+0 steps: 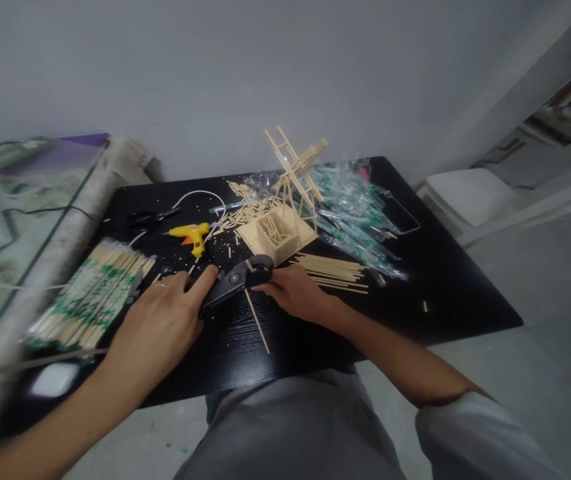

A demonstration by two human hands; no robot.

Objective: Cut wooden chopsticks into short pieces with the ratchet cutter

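A thin, pale wooden stick [258, 323] crosses the curved jaws of a black metal hand cutter [231, 283] near the middle of a black rectangular table [225, 360], its long end pointing between five and six o'clock, with twelve being the table's far edge. The person's left hand [165, 320], coming from eight o'clock, has its fingers wrapped around the cutter's handles. The right hand [298, 291], coming from four, has its fingers bunched beside the jaws; whether they grip the stick or the tool cannot be told. Beyond, towards twelve, a pale wooden windmill-like model [309, 159] stands on a flat base, along with an open wooden box [287, 248] holding short pieces. Small wooden bits [248, 213] are heaped at eleven. A yellow glue gun [190, 235] lies at ten, green-printed clear packs of sticks [96, 293] between eight and nine, loose pale sticks [335, 270] at three and crumpled clear-and-green wrappers [350, 207] at two.
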